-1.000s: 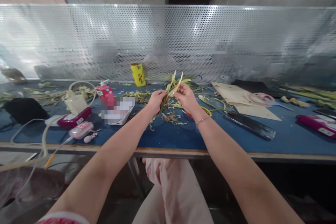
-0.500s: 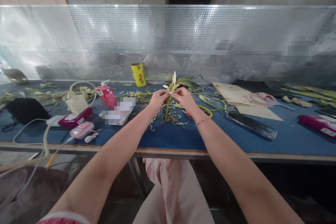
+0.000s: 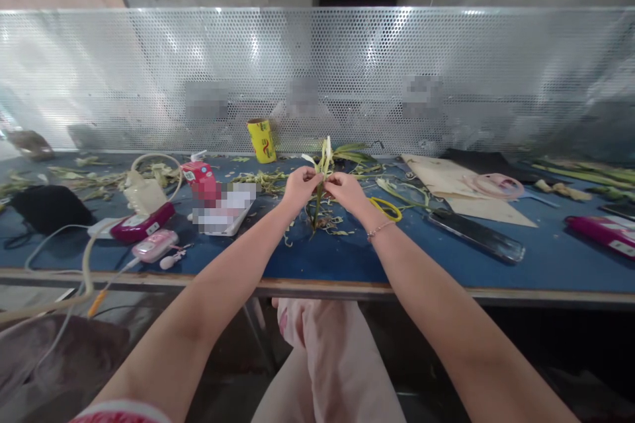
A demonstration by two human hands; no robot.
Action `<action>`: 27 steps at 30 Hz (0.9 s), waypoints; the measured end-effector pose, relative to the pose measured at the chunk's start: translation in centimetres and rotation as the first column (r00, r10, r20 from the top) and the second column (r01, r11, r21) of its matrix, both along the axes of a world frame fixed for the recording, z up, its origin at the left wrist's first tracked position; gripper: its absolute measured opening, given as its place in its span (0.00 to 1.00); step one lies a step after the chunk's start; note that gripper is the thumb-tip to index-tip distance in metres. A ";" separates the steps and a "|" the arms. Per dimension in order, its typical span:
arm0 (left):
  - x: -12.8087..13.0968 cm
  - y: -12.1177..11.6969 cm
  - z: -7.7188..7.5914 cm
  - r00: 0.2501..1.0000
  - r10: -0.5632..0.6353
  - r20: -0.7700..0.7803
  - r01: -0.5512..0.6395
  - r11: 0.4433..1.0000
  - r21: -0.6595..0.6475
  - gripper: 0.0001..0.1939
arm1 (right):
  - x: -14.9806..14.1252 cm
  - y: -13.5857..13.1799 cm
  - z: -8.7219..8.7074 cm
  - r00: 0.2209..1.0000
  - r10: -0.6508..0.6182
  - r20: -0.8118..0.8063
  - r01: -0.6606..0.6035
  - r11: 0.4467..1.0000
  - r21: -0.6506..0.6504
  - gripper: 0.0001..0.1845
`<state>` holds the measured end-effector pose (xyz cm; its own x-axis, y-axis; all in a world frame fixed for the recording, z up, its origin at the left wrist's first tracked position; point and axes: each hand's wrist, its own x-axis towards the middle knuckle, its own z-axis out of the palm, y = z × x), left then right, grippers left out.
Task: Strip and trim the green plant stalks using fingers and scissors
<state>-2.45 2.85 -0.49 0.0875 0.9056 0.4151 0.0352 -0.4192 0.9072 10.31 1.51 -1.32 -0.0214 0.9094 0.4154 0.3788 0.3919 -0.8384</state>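
Note:
A thin green plant stalk (image 3: 323, 157) with pale leaf strips stands nearly upright over the blue table (image 3: 307, 254). My left hand (image 3: 298, 188) pinches it from the left, fingers closed. From the right, my right hand (image 3: 347, 190), a thin bracelet at its wrist, also pinches the stalk. The two hands almost touch at the stem. Torn leaf scraps (image 3: 325, 223) lie on the table right below them.
A yellow can (image 3: 261, 140) stands at the back by the perforated metal screen (image 3: 317, 73). Left: a red carton (image 3: 199, 177), magenta device (image 3: 140, 221), pink device (image 3: 153, 244), black pouch (image 3: 47, 207), cables. Right: yellow-handled scissors (image 3: 385, 209), black phone (image 3: 477, 236), brown paper (image 3: 461, 192).
The stalk has swung from a rightward slant to nearly upright, and my hands have closed in together on it. My right hand moved slightly left, uncovering the yellow scissors.

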 end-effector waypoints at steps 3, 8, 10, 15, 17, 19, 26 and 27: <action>0.0 -0.1 0.1 1.000 0.004 0.000 -0.004 1.000 -0.005 0.08 | 0.0 0.2 -0.1 1.000 0.013 -0.017 -0.013 1.000 -0.016 0.04; 0.0 0.1 -0.1 1.000 -0.008 0.029 0.009 1.000 -0.023 0.07 | 0.2 0.3 -0.2 0.998 0.044 -0.043 -0.045 0.999 -0.022 0.05; 0.0 0.2 -0.2 0.998 -0.014 0.065 0.017 0.998 -0.053 0.07 | 0.2 0.3 -0.3 0.997 0.058 -0.047 -0.058 0.998 -0.014 0.05; -0.1 0.4 -0.2 0.987 -0.090 0.132 0.103 0.990 -0.099 0.08 | 0.3 0.2 -0.2 0.993 0.077 -0.084 -0.079 0.997 -0.014 0.06; -0.2 0.5 -0.2 0.981 -0.120 0.152 0.137 0.985 -0.104 0.09 | 0.3 0.1 0.0 0.991 0.075 -0.114 -0.079 0.996 -0.033 0.06; -0.2 0.5 -0.2 0.975 -0.148 0.166 0.167 0.980 -0.112 0.11 | 0.3 0.1 0.1 0.986 0.067 -0.154 -0.076 0.996 -0.054 0.05; 0.0 0.3 0.0 0.969 -0.107 0.224 0.143 0.978 -0.150 0.08 | 0.3 0.3 0.0 0.979 0.045 -0.197 -0.053 0.998 -0.037 0.04; 0.0 0.3 0.0 0.966 -0.106 0.235 0.145 0.977 -0.158 0.08 | 0.3 0.4 0.0 0.981 0.038 -0.192 -0.045 0.998 -0.031 0.05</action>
